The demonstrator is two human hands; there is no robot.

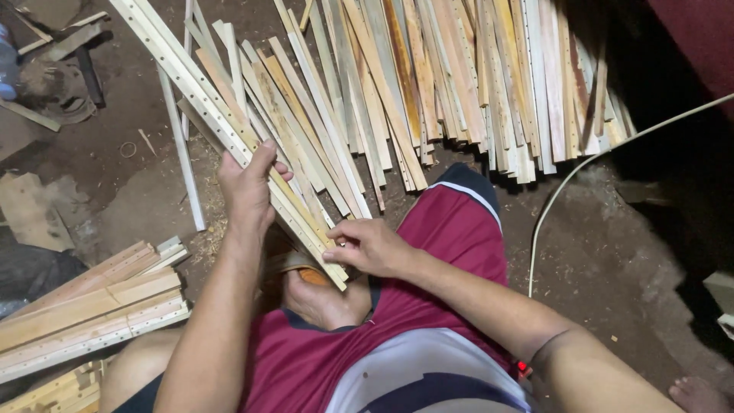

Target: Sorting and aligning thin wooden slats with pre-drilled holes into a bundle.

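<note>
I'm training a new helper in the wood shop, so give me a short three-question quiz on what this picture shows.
1. True or false: both hands are on the same bundle of wooden slats.
2. Which hand is at the bundle's near end? A) left B) right
3. Fill in: a white ___ curves across the dirt floor at right.

Key:
1. True. The left hand wraps the bundle of wooden slats mid-length, and the right hand pinches it too.
2. B.
3. Cable: white cable. The big slat pile lies beyond, and stacked slats lie at left.
</note>
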